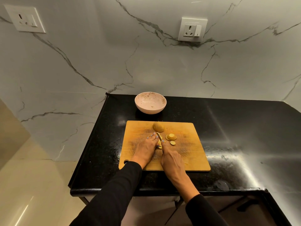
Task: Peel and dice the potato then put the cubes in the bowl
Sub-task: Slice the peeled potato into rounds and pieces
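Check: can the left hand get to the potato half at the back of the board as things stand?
Probably yes. The left hand rests just short of the potato half, with bare cutting board between; only the knife lies alongside.

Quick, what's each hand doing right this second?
Left hand: fingers laid fairly straight on the potato piece, pressing it to the cutting board.
Right hand: fingers curled round the knife, cutting.

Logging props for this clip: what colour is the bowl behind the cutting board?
Pale pink with brownish speckles, the small round bowl; head view.
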